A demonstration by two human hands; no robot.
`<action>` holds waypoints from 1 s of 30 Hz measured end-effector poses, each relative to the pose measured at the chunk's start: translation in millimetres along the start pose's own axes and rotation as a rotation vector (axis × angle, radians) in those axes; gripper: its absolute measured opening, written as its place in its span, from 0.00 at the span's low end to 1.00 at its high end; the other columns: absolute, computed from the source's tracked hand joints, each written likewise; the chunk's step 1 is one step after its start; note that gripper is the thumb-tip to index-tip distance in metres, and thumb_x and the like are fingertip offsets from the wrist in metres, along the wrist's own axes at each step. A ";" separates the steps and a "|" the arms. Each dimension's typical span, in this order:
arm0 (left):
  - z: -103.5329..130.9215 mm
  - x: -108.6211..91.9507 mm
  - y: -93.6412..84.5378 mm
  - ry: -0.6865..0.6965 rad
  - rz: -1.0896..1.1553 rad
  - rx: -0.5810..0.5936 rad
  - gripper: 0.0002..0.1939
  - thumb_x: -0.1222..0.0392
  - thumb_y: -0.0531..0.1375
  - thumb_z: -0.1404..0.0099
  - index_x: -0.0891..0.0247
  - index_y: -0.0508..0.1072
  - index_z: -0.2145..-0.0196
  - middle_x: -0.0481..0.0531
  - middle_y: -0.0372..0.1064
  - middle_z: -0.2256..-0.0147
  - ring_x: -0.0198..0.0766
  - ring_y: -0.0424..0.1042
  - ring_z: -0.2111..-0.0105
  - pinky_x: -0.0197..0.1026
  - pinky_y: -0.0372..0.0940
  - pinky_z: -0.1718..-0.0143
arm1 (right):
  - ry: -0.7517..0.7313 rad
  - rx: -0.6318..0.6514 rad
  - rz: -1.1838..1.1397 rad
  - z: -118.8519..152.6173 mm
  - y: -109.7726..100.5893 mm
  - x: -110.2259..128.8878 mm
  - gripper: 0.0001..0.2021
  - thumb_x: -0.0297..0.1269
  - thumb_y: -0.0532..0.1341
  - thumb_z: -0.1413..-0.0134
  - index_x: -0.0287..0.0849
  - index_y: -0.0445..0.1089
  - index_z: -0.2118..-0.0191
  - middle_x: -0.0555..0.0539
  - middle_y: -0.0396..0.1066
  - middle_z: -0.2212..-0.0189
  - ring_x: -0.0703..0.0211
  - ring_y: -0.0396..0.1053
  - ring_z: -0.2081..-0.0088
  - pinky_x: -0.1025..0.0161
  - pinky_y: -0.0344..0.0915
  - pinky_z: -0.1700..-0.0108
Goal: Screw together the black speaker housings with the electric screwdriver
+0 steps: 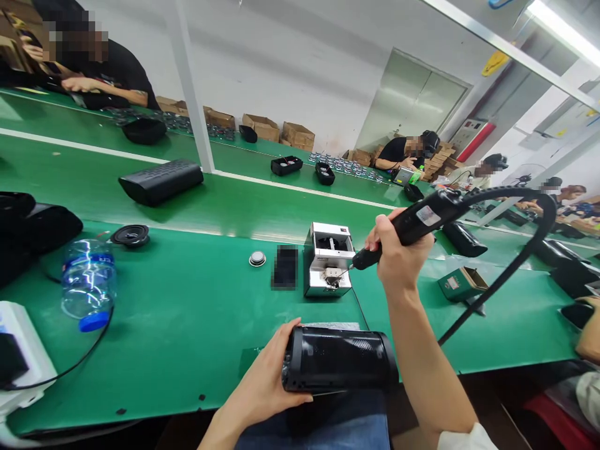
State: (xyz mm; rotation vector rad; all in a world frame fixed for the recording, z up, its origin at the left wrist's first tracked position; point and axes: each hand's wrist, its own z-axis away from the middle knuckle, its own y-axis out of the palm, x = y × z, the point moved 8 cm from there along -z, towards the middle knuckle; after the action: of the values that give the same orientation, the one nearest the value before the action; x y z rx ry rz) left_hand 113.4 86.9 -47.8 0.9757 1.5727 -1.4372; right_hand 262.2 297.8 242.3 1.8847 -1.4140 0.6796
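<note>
My left hand (269, 369) grips the left end of a black cylindrical speaker housing (340, 359), which lies on its side at the table's front edge. My right hand (403, 253) is wrapped round a black corded electric screwdriver (424, 219), held up and tilted. The tip of its bit meets the front of a small white screw feeder (328, 259); whether a screw sits on the bit is too small to tell. Left of the feeder lie a dark flat rectangle (284, 267), blurred out, and a small round silver part (257, 258).
A clear water bottle (89, 281) and a black speaker driver (130, 235) are on the left of the green table (187, 325). A green box (462, 284) stands at right, near the screwdriver's thick cable (506, 275). Behind, a conveyor belt carries black housings (162, 181). Several people work farther off.
</note>
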 end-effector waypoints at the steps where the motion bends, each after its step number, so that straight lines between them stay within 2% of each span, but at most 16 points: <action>1: -0.2 -0.2 -0.1 -0.001 0.003 -0.002 0.69 0.64 0.84 0.46 0.51 0.55 0.16 0.68 0.62 0.20 0.72 0.66 0.22 0.71 0.63 0.19 | 0.001 0.002 0.006 -1.1 1.3 -0.9 0.14 0.39 0.76 0.42 0.47 0.69 0.66 0.60 0.65 0.84 0.65 0.63 0.84 0.63 0.68 0.77; 5: -0.4 -1.1 -0.7 -0.005 0.005 -0.013 0.68 0.66 0.84 0.46 0.51 0.55 0.16 0.68 0.62 0.20 0.71 0.66 0.21 0.70 0.63 0.19 | 0.069 0.015 0.032 -5.2 8.0 -13.2 0.15 0.40 0.76 0.42 0.47 0.69 0.69 0.59 0.65 0.83 0.65 0.63 0.84 0.64 0.67 0.78; 11: -0.1 -1.3 -0.1 -0.017 -0.011 -0.001 0.69 0.67 0.83 0.46 0.51 0.53 0.16 0.68 0.61 0.20 0.70 0.66 0.21 0.71 0.62 0.19 | 0.094 0.024 0.021 -5.7 10.8 -23.7 0.14 0.40 0.76 0.44 0.46 0.70 0.69 0.58 0.65 0.83 0.64 0.63 0.85 0.64 0.66 0.80; 15: -0.5 -1.5 1.0 0.011 -0.018 0.002 0.70 0.65 0.84 0.44 0.49 0.51 0.16 0.67 0.60 0.19 0.71 0.65 0.21 0.71 0.63 0.20 | 0.124 0.048 0.022 0.8 7.7 -20.5 0.14 0.41 0.77 0.46 0.46 0.71 0.69 0.58 0.66 0.83 0.63 0.64 0.85 0.63 0.65 0.80; 17: -1.0 -1.5 2.1 0.026 -0.024 0.003 0.73 0.64 0.85 0.45 0.47 0.48 0.15 0.66 0.57 0.18 0.71 0.63 0.20 0.72 0.62 0.19 | 0.125 0.055 0.011 5.7 4.9 -6.4 0.15 0.41 0.78 0.47 0.46 0.71 0.69 0.59 0.65 0.83 0.64 0.63 0.84 0.64 0.66 0.79; 20: -2.0 -3.1 3.7 0.060 -0.023 0.010 0.79 0.62 0.87 0.46 0.45 0.42 0.13 0.67 0.56 0.18 0.71 0.62 0.19 0.73 0.61 0.19 | 0.112 0.072 -0.050 17.5 1.9 30.9 0.13 0.37 0.79 0.47 0.47 0.74 0.66 0.60 0.65 0.83 0.65 0.62 0.84 0.65 0.66 0.78; 25: -2.8 -11.8 3.0 0.160 -0.033 0.002 0.84 0.55 0.89 0.44 0.47 0.35 0.12 0.69 0.57 0.18 0.72 0.61 0.19 0.73 0.60 0.19 | 0.154 0.154 -0.165 56.8 6.4 93.7 0.08 0.28 0.74 0.41 0.47 0.77 0.61 0.60 0.64 0.81 0.67 0.59 0.84 0.66 0.62 0.79; 30: -2.3 -20.3 3.2 0.240 -0.047 -0.002 0.84 0.47 0.89 0.43 0.49 0.35 0.11 0.70 0.54 0.17 0.72 0.56 0.17 0.73 0.58 0.17 | 0.211 0.227 -0.210 99.7 23.3 119.5 0.09 0.26 0.74 0.37 0.47 0.77 0.59 0.59 0.64 0.80 0.68 0.58 0.84 0.65 0.60 0.80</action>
State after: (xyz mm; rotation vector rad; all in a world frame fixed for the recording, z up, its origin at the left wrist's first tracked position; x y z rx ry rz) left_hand 124.4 88.6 -30.4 1.1515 1.7787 -1.3903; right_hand 273.7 143.8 272.7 2.0308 -1.0247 0.9351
